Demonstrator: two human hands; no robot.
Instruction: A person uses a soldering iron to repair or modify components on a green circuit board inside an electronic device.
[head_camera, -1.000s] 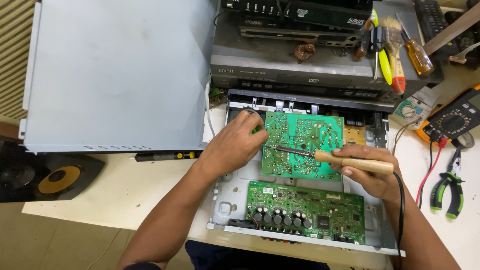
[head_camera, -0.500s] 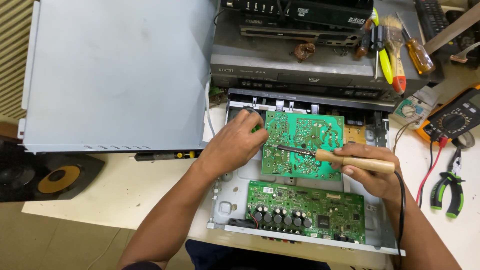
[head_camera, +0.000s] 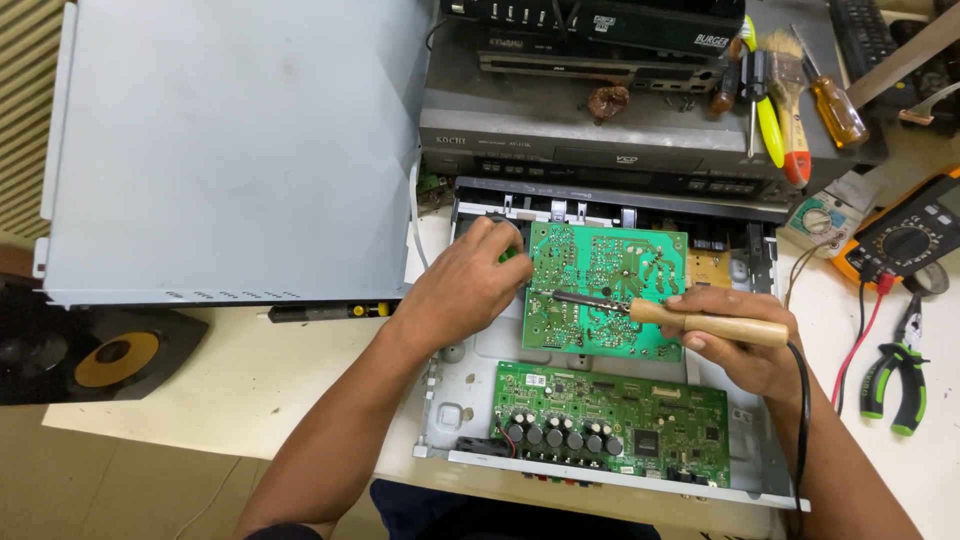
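The right hand (head_camera: 745, 340) has its fingers curled tight around the wooden handle of a soldering iron (head_camera: 690, 322), whose dark metal tip lies across the upper green circuit board (head_camera: 605, 290), touching it near its middle. The left hand (head_camera: 465, 290) rests at that board's left edge, fingers bent and pinched together at the upper left corner; whether they grip the board or something small beside it cannot be told. The board sits solder side up inside an open metal chassis (head_camera: 455, 400). Below the board, in the same chassis, lies a second green board (head_camera: 610, 425) with a row of dark capacitors. Left of the board a large grey metal cover (head_camera: 230, 150) lies on the table. Right of the board are a multimeter (head_camera: 905, 240) and green-handled pliers (head_camera: 890, 375); above it, stacked players carry screwdrivers (head_camera: 770, 125).
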